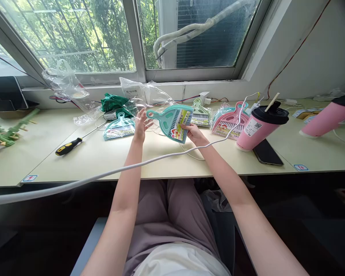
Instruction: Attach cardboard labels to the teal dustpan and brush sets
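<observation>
The right hand (193,133) grips a teal dustpan (172,122) by its lower right corner, fingers pinched on the edge, lifting it tilted just above the desk (109,157). The left hand (140,123) is open, fingers spread and loose, just beside the dustpan's handle, holding nothing; whether a fingertip brushes the handle I cannot tell. A paper label sits inside the dustpan, yellow and white with red marks, its print too small to read.

Behind the left hand lies a teal brush set (119,127) flat on the desk, with a green bag (112,102) and crumpled clear wrap (145,93) behind it. Right of the dustpan are another teal brush (200,114) and a pink dustpan set (228,123), both with labelled cards I cannot read. A pink cup (260,125) with a black lid leans near the right hand; it bears a white sticker with a QR code. A black phone (267,153) lies just beside its base. A second pink cup (327,117) lies further right. A screwdriver (70,145) with a black and yellow handle lies to the left. A white cable (103,175) crosses over the desk's front edge.

The desk is pale cream, with small red and blue stickers at its front edge. It stands against a white wall under a wide window (117,34) showing green trees.
</observation>
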A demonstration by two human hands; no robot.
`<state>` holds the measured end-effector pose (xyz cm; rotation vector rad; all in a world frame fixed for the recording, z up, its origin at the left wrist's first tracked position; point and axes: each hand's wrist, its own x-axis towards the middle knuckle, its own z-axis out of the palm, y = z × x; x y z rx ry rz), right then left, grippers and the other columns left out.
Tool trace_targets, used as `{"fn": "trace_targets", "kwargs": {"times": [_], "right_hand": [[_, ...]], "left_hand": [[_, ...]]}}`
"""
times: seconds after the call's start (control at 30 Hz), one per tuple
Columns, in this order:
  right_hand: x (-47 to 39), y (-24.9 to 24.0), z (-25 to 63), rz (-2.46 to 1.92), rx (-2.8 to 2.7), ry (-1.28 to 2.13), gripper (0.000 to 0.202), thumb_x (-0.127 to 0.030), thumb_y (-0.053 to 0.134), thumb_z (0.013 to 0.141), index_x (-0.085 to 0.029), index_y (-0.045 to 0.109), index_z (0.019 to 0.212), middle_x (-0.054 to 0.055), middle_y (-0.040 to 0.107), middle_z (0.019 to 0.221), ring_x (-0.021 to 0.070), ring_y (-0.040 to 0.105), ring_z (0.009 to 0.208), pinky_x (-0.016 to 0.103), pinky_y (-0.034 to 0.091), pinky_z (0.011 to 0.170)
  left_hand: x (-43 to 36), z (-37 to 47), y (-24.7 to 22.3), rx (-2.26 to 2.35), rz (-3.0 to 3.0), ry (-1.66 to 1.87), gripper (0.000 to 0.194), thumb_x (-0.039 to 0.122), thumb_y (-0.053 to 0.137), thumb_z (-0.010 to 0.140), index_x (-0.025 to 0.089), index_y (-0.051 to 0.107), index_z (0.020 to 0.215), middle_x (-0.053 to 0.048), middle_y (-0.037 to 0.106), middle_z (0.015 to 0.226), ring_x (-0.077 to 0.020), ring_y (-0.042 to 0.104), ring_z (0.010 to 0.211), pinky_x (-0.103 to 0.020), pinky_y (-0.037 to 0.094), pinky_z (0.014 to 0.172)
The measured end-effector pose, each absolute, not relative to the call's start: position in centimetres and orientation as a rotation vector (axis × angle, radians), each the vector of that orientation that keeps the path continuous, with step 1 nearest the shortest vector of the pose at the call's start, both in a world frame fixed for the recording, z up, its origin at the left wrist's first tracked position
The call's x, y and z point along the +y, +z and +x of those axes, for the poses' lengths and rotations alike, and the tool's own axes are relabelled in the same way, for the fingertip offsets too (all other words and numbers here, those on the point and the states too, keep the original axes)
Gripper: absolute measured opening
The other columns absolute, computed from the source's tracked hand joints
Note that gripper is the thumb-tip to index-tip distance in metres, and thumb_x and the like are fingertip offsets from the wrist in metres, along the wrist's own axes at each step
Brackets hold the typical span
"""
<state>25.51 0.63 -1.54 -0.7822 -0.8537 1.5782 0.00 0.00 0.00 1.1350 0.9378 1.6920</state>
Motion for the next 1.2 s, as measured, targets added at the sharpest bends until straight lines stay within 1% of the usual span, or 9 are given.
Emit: {"fn": "trace_targets", "kwargs": {"times": [0.13, 0.23, 0.43, 0.53, 0.67, 0.73, 0.87, 1.1, 1.2], "right_hand": [[0.9, -1.8, 25.0, -0.746, -0.780, 1.528, 0.027, -0.002, 0.082, 0.065, -0.019, 0.070, 0.083, 0.003, 0.081, 0.086, 0.0277, 0.076, 0.104, 0.045, 0.061, 0.103], [1.2, -2.1, 24.8, -0.709, -0.685, 1.461, 0.025, -0.005, 0.080, 0.069, -0.020, 0.070, 0.087, 0.003, 0.081, 0.090, 0.0262, 0.075, 0.108, 0.043, 0.061, 0.104], [1.8, -2.3, 25.1, -0.686, -0.509, 1.344, 0.022, -0.008, 0.075, 0.076, -0.020, 0.070, 0.094, 0.003, 0.081, 0.099, 0.0212, 0.072, 0.116, 0.035, 0.061, 0.104], [1.7, -2.3, 25.2, -0.657, -0.539, 1.332, 0.025, -0.011, 0.077, 0.076, -0.020, 0.070, 0.097, 0.003, 0.080, 0.102, 0.0211, 0.073, 0.116, 0.035, 0.061, 0.105], [1.4, -2.3, 25.0, -0.625, -0.581, 1.355, 0.030, -0.012, 0.080, 0.073, -0.021, 0.069, 0.099, 0.002, 0.080, 0.102, 0.0217, 0.073, 0.116, 0.036, 0.060, 0.106], [1.4, -2.3, 24.9, -0.624, -0.584, 1.360, 0.030, -0.013, 0.081, 0.072, -0.021, 0.069, 0.099, 0.003, 0.080, 0.103, 0.0218, 0.072, 0.117, 0.037, 0.059, 0.107], [1.5, -2.3, 25.1, -0.599, -0.579, 1.351, 0.029, -0.014, 0.080, 0.073, -0.022, 0.068, 0.097, 0.002, 0.080, 0.105, 0.0212, 0.070, 0.121, 0.037, 0.057, 0.110], [1.0, -1.7, 25.2, -0.578, -0.621, 1.292, 0.032, -0.020, 0.081, 0.073, -0.023, 0.068, 0.101, 0.002, 0.079, 0.111, 0.0203, 0.067, 0.127, 0.035, 0.055, 0.112], [0.7, -1.3, 25.1, -0.606, -0.661, 1.259, 0.032, -0.024, 0.081, 0.074, -0.023, 0.069, 0.103, 0.002, 0.079, 0.113, 0.0202, 0.067, 0.126, 0.034, 0.056, 0.110]], "left_hand": [[-0.8, 1.9, 0.2, 0.902, 1.275, 1.510, 0.099, 0.041, 0.084, 0.077, 0.034, 0.029, 0.159, -0.007, 0.073, 0.118, -0.0175, 0.075, 0.084, -0.032, 0.060, 0.083], [-1.3, 3.0, 0.1, 0.854, 1.358, 1.433, 0.119, 0.035, 0.087, 0.074, 0.033, 0.010, 0.164, -0.009, 0.074, 0.120, -0.0183, 0.076, 0.088, -0.034, 0.060, 0.085], [-1.3, 4.8, -0.7, 0.845, 1.447, 1.295, 0.140, 0.026, 0.092, 0.063, 0.034, -0.003, 0.164, -0.011, 0.071, 0.126, -0.0234, 0.077, 0.096, -0.038, 0.060, 0.092], [-1.4, 5.7, -1.0, 0.873, 1.382, 1.293, 0.121, 0.038, 0.084, 0.076, 0.031, 0.001, 0.165, -0.012, 0.073, 0.121, -0.0233, 0.078, 0.092, -0.038, 0.061, 0.088], [-1.5, 6.2, -1.2, 0.880, 1.356, 1.295, 0.095, 0.047, 0.075, 0.083, 0.025, 0.024, 0.160, -0.009, 0.076, 0.111, -0.0229, 0.077, 0.092, -0.038, 0.062, 0.087], [-1.5, 6.2, -1.2, 0.862, 1.407, 1.280, 0.091, 0.047, 0.079, 0.080, 0.025, 0.032, 0.155, -0.008, 0.077, 0.109, -0.0228, 0.077, 0.093, -0.038, 0.062, 0.087], [-1.3, 6.1, -1.5, 0.827, 1.455, 1.252, 0.090, 0.049, 0.081, 0.078, 0.025, 0.035, 0.152, -0.008, 0.078, 0.109, -0.0236, 0.078, 0.092, -0.037, 0.062, 0.084], [-0.6, 7.5, -2.8, 0.982, 1.601, 1.222, 0.077, 0.040, 0.079, 0.077, 0.019, 0.043, 0.142, -0.008, 0.080, 0.095, -0.0186, 0.076, 0.069, -0.028, 0.059, 0.067], [-1.1, 8.5, -3.3, 1.010, 1.728, 1.155, 0.071, 0.036, 0.078, 0.076, 0.015, 0.049, 0.138, -0.011, 0.080, 0.094, -0.0188, 0.074, 0.064, -0.031, 0.058, 0.066]]}}
